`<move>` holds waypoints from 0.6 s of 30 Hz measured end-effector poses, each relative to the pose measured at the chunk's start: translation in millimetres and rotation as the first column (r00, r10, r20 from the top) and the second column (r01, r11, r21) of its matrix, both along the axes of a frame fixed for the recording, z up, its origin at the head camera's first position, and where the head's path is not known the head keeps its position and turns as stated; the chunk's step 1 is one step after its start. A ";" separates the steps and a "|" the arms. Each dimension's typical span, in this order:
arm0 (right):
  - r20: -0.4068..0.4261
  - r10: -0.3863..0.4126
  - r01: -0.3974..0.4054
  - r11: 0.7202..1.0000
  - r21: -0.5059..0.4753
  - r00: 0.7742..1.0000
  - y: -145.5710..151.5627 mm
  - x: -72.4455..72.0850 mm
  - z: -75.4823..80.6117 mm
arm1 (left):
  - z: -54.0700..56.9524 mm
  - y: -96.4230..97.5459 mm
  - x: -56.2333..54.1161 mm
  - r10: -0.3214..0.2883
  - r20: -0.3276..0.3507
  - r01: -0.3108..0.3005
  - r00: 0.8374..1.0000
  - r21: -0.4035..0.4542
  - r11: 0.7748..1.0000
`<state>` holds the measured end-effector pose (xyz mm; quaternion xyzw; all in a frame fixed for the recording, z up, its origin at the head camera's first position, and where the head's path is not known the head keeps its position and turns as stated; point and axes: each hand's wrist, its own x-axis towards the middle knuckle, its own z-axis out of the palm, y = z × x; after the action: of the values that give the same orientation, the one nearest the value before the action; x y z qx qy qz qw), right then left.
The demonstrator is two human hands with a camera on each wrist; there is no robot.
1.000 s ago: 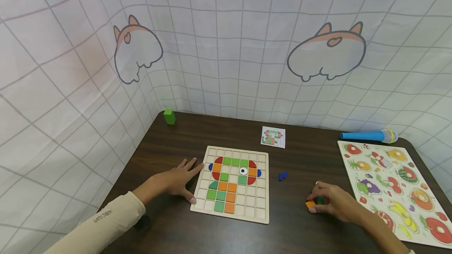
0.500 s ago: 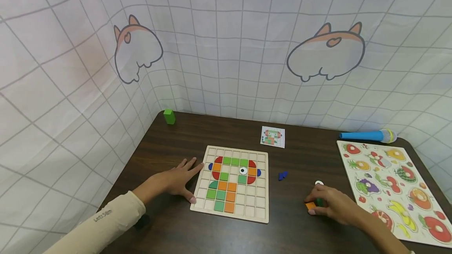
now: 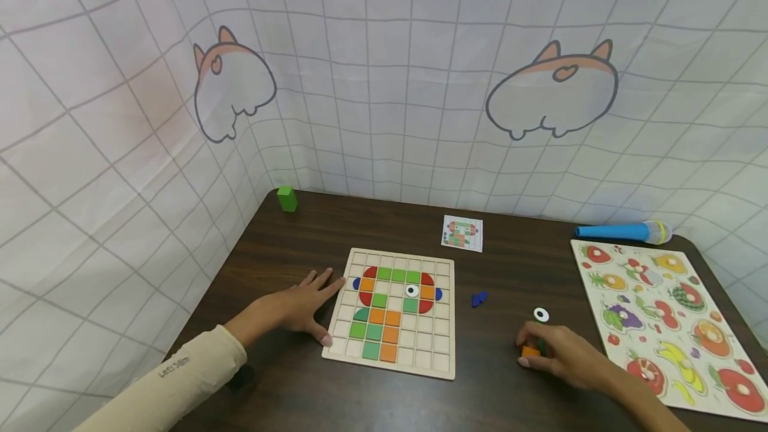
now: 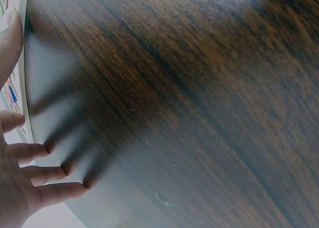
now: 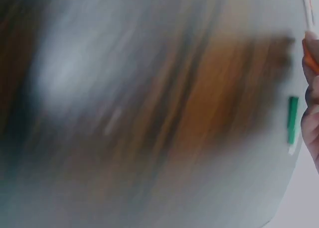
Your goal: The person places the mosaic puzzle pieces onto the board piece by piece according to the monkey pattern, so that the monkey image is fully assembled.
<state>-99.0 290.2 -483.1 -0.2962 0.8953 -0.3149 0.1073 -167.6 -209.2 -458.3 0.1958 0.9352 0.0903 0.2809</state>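
Note:
My left hand [image 3: 303,305] lies with fingers spread beside the wooden grid board [image 3: 427,344], its thumb on the board's left edge. In the left wrist view, its fingertips [image 4: 75,189] touch the dark table. Coloured tiles on the board include red, orange, green and blue pieces and a round eye tile [image 3: 412,291]. To the right of the board, my right hand [image 3: 561,351] pinches an orange square tile [image 3: 530,352] between thumb and fingers. A dark green tile [image 3: 543,347] shows partly behind the fingers. Just beyond them lies a second eye tile [image 3: 541,315].
Two small blue pieces [image 3: 479,299] lie right of the board. A printed pattern card [image 3: 462,233] is behind it. At right are a fruit puzzle board [image 3: 654,315] and a blue toy microphone [image 3: 621,233]. A green block [image 3: 287,199] stands at the back left corner.
My right hand has shifted slightly toward me, uncovering the eye tile beyond it. The orange tile is now tipped up in the fingers. My left hand stays in place.

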 end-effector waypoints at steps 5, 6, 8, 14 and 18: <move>0.032 0.007 -0.003 0.992 -0.125 0.999 -25.1 -1.8 6.3 | -0.2 -0.6 1.0 0.003 -0.007 -0.003 1.000 -0.004 1.000; 0.055 0.010 -0.002 0.990 -0.142 0.998 -32.2 -2.9 8.3 | 0.0 -0.8 1.3 0.004 -0.007 -0.004 1.000 -0.006 1.000; 0.084 0.019 -0.004 0.986 -0.167 0.996 -46.7 -5.7 11.4 | 0.0 -1.2 1.7 0.004 -0.007 -0.004 1.000 -0.008 1.000; 0.119 0.035 -0.009 0.976 -0.217 0.992 -90.2 -15.8 15.7 | 2.5 -1.0 2.0 -0.001 0.003 0.001 1.000 0.014 1.000; 0.119 0.035 -0.004 0.969 -0.247 0.992 -122.7 -21.4 16.7 | 4.0 -0.3 1.5 0.000 0.003 0.000 1.000 0.013 1.000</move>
<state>-120.4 167.5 -466.5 -0.2962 0.8380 -0.4402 0.1273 -166.2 -209.5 -454.3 0.1973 0.9341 0.0969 0.2812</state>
